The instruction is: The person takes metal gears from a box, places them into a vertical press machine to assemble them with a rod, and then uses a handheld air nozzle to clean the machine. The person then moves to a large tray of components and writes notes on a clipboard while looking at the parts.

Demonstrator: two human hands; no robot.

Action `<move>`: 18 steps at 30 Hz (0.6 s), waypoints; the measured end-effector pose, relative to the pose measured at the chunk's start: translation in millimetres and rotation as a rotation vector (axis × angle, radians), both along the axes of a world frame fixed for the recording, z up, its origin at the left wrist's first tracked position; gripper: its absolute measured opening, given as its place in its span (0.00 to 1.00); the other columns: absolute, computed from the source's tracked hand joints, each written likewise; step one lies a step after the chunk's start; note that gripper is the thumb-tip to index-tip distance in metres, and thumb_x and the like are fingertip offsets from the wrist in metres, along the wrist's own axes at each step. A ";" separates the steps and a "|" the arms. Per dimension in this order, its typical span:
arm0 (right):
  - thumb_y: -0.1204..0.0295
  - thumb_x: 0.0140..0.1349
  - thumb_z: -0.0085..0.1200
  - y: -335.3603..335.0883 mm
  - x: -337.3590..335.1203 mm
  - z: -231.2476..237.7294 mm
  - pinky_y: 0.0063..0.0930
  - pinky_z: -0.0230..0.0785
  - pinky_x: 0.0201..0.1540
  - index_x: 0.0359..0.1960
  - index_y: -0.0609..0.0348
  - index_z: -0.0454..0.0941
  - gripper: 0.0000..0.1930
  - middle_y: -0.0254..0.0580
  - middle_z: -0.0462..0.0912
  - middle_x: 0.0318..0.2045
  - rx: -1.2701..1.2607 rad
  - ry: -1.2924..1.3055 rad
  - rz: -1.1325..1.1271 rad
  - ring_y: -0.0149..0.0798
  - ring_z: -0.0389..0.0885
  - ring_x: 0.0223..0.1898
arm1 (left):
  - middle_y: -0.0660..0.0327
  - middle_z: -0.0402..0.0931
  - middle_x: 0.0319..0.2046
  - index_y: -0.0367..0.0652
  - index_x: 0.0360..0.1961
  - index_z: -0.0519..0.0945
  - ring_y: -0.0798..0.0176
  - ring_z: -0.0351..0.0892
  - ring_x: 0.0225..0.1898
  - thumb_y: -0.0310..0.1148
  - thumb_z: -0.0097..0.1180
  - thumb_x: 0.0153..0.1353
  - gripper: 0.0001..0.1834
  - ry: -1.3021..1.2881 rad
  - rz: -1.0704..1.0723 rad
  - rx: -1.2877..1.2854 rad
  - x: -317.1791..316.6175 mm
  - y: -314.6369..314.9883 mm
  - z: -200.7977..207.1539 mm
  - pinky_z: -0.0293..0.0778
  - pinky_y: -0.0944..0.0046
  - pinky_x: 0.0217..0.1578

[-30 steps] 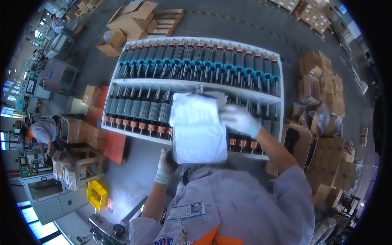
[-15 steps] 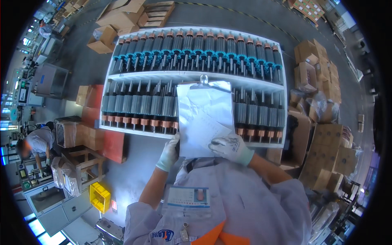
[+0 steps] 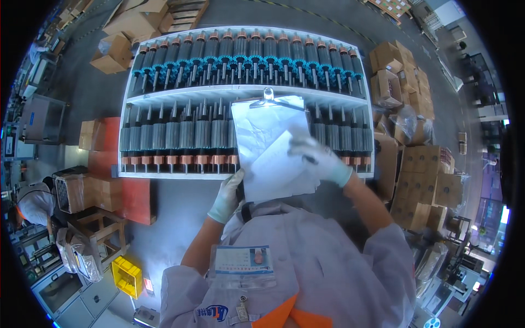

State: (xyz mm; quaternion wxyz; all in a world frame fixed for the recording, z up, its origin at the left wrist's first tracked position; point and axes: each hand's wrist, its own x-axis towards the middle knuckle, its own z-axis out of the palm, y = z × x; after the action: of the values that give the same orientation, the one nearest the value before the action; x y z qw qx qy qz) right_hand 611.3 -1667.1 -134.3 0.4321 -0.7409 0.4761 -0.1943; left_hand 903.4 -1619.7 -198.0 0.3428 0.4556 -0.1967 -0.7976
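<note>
Gripping a clipboard of white papers before the chest, left hand clasped at its lower left edge. Touching a slanted loose sheet with the blurred right hand; cannot tell whether pinching it. Facing a white two-tier rack of copper-ended rotors, over grey floor, with cartons rightward, yellow crate leftward. Wearing a photo badge with small print and a jacket logo with lettering.

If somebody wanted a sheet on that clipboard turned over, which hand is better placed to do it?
Probably the right hand: though blurred, it is at the right side of the slanted sheet, while the left hand grips the clipboard at its lower left edge.
</note>
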 end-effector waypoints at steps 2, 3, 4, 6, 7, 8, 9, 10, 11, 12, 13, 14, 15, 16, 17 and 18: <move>0.83 0.57 0.49 -25.7 -2.2 1.3 0.37 0.69 0.60 0.53 0.54 0.76 0.21 0.47 0.79 0.51 -0.257 -0.049 -0.064 0.49 0.77 0.56 | 0.64 0.78 0.29 0.39 0.46 0.80 0.74 0.73 0.26 0.55 0.52 0.69 0.26 -0.063 -0.014 -0.051 0.2 -0.1 0.7 0.65 0.72 0.25; 0.83 0.57 0.49 -41.3 -3.0 1.2 0.37 0.69 0.60 0.53 0.54 0.76 0.21 0.47 0.79 0.51 -0.265 -0.054 -0.070 0.49 0.77 0.56 | 0.59 0.77 0.40 0.33 0.52 0.75 0.67 0.75 0.38 0.50 0.53 0.70 0.27 0.020 0.001 -0.024 1.0 1.4 -5.8 0.70 0.67 0.38; 0.83 0.57 0.49 -58.8 -1.5 0.9 0.38 0.69 0.60 0.56 0.52 0.74 0.23 0.47 0.78 0.53 -0.185 -0.027 0.031 0.49 0.77 0.56 | 0.54 0.76 0.50 0.27 0.59 0.70 0.60 0.77 0.50 0.46 0.53 0.70 0.30 0.101 0.018 0.004 1.8 3.0 -11.2 0.75 0.62 0.52; 0.82 0.58 0.49 -80.4 11.2 -2.0 0.38 0.68 0.61 0.59 0.50 0.73 0.25 0.47 0.78 0.54 -0.110 -0.005 0.133 0.49 0.77 0.57 | 0.53 0.76 0.51 0.27 0.60 0.69 0.61 0.78 0.50 0.46 0.54 0.70 0.31 0.096 0.022 0.009 0.6 5.6 -15.2 0.75 0.62 0.52; 0.84 0.58 0.48 -88.3 23.6 -4.9 0.38 0.65 0.65 0.60 0.49 0.73 0.27 0.48 0.75 0.58 -0.044 0.149 0.244 0.49 0.73 0.61 | 0.53 0.76 0.52 0.26 0.60 0.70 0.62 0.77 0.50 0.46 0.55 0.70 0.31 0.090 0.051 -0.006 -2.9 6.4 -15.1 0.75 0.62 0.52; 0.86 0.58 0.46 -94.8 35.6 -8.2 0.38 0.61 0.68 0.61 0.48 0.72 0.28 0.48 0.73 0.61 0.023 0.302 0.362 0.48 0.69 0.65 | 0.53 0.76 0.52 0.26 0.60 0.71 0.62 0.77 0.51 0.46 0.56 0.69 0.32 0.082 0.089 -0.020 -5.0 6.8 -15.2 0.75 0.63 0.51; 0.86 0.58 0.46 -96.2 45.4 -11.4 0.38 0.61 0.68 0.61 0.48 0.72 0.28 0.48 0.73 0.61 0.016 0.297 0.370 0.48 0.69 0.65 | 0.53 0.76 0.52 0.26 0.60 0.71 0.62 0.77 0.51 0.46 0.56 0.69 0.32 0.076 0.098 -0.025 -6.0 6.5 -17.0 0.75 0.63 0.51; 0.84 0.60 0.47 -93.8 54.5 -16.1 0.38 0.63 0.67 0.60 0.46 0.74 0.27 0.47 0.73 0.61 -0.078 0.328 0.386 0.49 0.71 0.63 | 0.53 0.78 0.51 0.25 0.58 0.72 0.64 0.78 0.49 0.45 0.58 0.68 0.31 0.033 0.096 -0.029 -7.0 6.3 -20.2 0.75 0.64 0.50; 0.82 0.61 0.47 -91.0 61.5 -22.8 0.39 0.65 0.65 0.59 0.44 0.75 0.25 0.45 0.73 0.62 -0.172 0.359 0.406 0.49 0.72 0.61 | 0.53 0.79 0.50 0.25 0.56 0.74 0.65 0.78 0.48 0.44 0.61 0.67 0.30 -0.010 0.099 -0.031 -7.7 7.3 -23.7 0.76 0.66 0.49; 0.82 0.61 0.47 -88.0 63.0 -43.3 0.39 0.65 0.65 0.59 0.44 0.75 0.25 0.45 0.73 0.62 -0.177 0.355 0.418 0.49 0.72 0.61 | 0.53 0.79 0.50 0.25 0.56 0.74 0.65 0.78 0.48 0.44 0.61 0.67 0.30 -0.013 0.111 -0.034 -9.8 6.6 -29.0 0.76 0.66 0.49; 0.79 0.63 0.46 -84.8 62.7 -71.9 0.39 0.66 0.64 0.58 0.42 0.75 0.23 0.45 0.73 0.60 -0.433 0.444 0.390 0.48 0.73 0.59 | 0.54 0.80 0.47 0.25 0.54 0.76 0.67 0.79 0.45 0.42 0.63 0.65 0.28 -0.120 0.099 -0.032 -12.6 4.5 -34.7 0.76 0.68 0.47; 0.76 0.64 0.45 -82.0 69.7 -69.0 0.39 0.66 0.62 0.58 0.41 0.76 0.21 0.44 0.74 0.59 -0.690 0.524 0.362 0.47 0.74 0.57 | 0.55 0.82 0.44 0.24 0.51 0.77 0.68 0.80 0.43 0.40 0.65 0.64 0.26 -0.227 0.091 -0.025 -14.4 3.4 -36.9 0.76 0.70 0.45; 0.70 0.68 0.41 -82.0 69.1 -63.7 0.40 0.64 0.63 0.58 0.40 0.75 0.19 0.43 0.73 0.60 -0.733 0.633 0.407 0.46 0.72 0.59 | 0.55 0.83 0.40 0.24 0.49 0.78 0.69 0.81 0.38 0.37 0.66 0.62 0.24 -0.276 0.113 -0.032 -15.8 2.7 -36.9 0.76 0.72 0.42; 0.70 0.68 0.41 -84.2 65.5 -56.8 0.40 0.64 0.63 0.58 0.40 0.75 0.19 0.43 0.73 0.60 -0.736 0.627 0.420 0.46 0.72 0.59 | 0.55 0.83 0.40 0.24 0.49 0.78 0.69 0.81 0.38 0.37 0.66 0.62 0.24 -0.277 0.127 -0.028 -15.6 4.3 -39.9 0.76 0.72 0.42; 0.67 0.68 0.42 -85.8 64.1 -31.2 0.39 0.62 0.64 0.58 0.40 0.74 0.18 0.43 0.73 0.60 -0.561 0.696 0.296 0.44 0.70 0.60 | 0.55 0.83 0.40 0.24 0.48 0.78 0.69 0.81 0.37 0.37 0.66 0.63 0.24 -0.300 0.131 -0.031 -17.2 4.1 -41.9 0.77 0.72 0.41; 0.64 0.69 0.42 -87.4 61.0 -18.6 0.39 0.60 0.65 0.58 0.41 0.74 0.17 0.43 0.72 0.60 -0.384 0.760 0.171 0.43 0.69 0.61 | 0.54 0.83 0.39 0.23 0.48 0.78 0.69 0.81 0.37 0.36 0.65 0.63 0.23 -0.323 0.135 -0.033 -18.7 4.1 -43.5 0.77 0.72 0.40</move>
State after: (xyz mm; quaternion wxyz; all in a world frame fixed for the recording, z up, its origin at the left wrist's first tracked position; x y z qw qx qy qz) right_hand 672.3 -1754.4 -153.0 0.0951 -0.8634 0.4935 0.0437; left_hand 884.7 -1615.5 -241.5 0.3669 0.5843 -0.2313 -0.6859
